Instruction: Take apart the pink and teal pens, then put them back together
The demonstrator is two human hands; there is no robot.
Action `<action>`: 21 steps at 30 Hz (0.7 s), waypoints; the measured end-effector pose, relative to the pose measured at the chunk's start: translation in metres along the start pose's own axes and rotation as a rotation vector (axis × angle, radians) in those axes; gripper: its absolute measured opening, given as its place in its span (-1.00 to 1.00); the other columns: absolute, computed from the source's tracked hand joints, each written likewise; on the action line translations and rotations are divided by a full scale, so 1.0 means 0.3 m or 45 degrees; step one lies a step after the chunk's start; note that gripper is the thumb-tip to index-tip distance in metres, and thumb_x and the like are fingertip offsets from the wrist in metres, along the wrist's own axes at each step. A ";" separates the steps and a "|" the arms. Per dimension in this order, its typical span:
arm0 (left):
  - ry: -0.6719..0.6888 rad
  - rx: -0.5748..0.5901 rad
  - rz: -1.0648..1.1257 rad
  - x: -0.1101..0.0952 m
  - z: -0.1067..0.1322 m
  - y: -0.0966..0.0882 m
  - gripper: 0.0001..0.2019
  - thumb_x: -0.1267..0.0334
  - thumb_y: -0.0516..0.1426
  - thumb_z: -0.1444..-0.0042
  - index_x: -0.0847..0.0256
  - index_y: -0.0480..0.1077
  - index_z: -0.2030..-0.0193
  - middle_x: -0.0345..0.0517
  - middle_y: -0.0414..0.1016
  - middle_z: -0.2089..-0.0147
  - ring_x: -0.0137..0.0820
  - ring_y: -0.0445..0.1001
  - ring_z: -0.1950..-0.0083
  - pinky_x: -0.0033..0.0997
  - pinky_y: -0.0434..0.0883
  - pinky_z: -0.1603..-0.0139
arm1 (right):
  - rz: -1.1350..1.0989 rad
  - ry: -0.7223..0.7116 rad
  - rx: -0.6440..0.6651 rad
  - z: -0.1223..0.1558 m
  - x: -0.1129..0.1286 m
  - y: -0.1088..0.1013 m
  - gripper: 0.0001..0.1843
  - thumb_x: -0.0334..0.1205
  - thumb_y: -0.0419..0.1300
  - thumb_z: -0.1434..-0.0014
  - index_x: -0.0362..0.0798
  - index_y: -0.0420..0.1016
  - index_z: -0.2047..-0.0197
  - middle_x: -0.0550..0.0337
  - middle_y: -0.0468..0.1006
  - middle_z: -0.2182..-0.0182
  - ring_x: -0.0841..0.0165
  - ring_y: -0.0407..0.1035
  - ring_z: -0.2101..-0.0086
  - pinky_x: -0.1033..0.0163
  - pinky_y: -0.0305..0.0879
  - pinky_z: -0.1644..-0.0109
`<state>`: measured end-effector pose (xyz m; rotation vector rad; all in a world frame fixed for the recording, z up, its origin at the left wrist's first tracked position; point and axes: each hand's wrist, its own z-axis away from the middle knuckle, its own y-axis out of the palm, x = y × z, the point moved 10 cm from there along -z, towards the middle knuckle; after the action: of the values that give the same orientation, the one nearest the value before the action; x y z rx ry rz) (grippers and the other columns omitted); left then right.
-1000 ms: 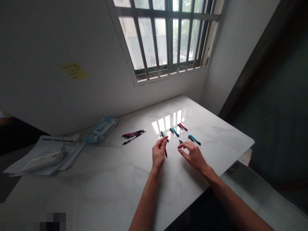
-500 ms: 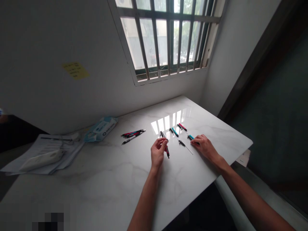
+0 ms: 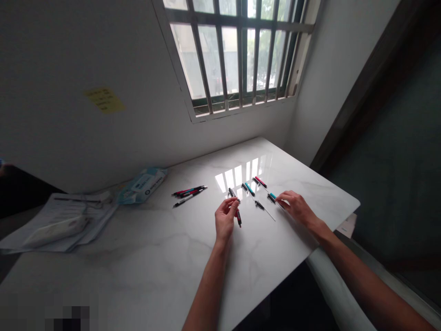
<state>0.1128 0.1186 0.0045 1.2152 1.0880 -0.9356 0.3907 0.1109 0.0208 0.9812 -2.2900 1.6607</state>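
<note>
While the left hand point(image 3: 224, 218) pinches a red-and-black pen point(image 3: 239, 218), the right hand point(image 3: 296, 208) has its fingertips at the teal barrel point(image 3: 273, 196), grip unclear, where a light touch should avoid nudging the thin refill point(image 3: 269, 214) between both hands.

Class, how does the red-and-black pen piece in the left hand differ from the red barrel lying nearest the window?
The red-and-black pen piece is in the left hand; the red barrel lies on the table. The hand partly hides the red-and-black pen piece, while the red barrel is uncovered. Both show red.
</note>
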 end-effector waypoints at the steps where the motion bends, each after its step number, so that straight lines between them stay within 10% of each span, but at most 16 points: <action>1: -0.001 -0.001 0.001 -0.001 0.001 0.000 -0.61 0.02 0.41 0.00 0.25 0.60 0.13 -0.14 0.53 0.29 -0.51 0.41 0.37 -0.54 0.39 0.40 | 0.002 -0.017 0.017 -0.003 0.004 0.007 -0.82 -0.33 0.20 -0.35 0.03 0.66 0.14 0.07 0.68 0.15 0.17 0.54 0.16 0.09 0.45 0.04; 21: -0.006 -0.064 0.060 0.010 0.006 -0.016 -0.63 0.06 0.44 0.00 0.23 0.53 0.17 -0.10 0.62 0.29 -0.43 0.53 0.31 -0.40 0.53 0.20 | -0.256 0.197 -0.052 0.008 0.125 -0.014 -0.83 -0.15 0.26 -0.35 0.05 0.64 0.05 0.09 0.69 0.11 0.15 0.55 0.14 0.03 0.46 0.01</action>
<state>0.1091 0.1162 0.0005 1.1917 1.0691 -0.8698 0.3647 0.0925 0.0410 0.9997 -2.0450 1.5444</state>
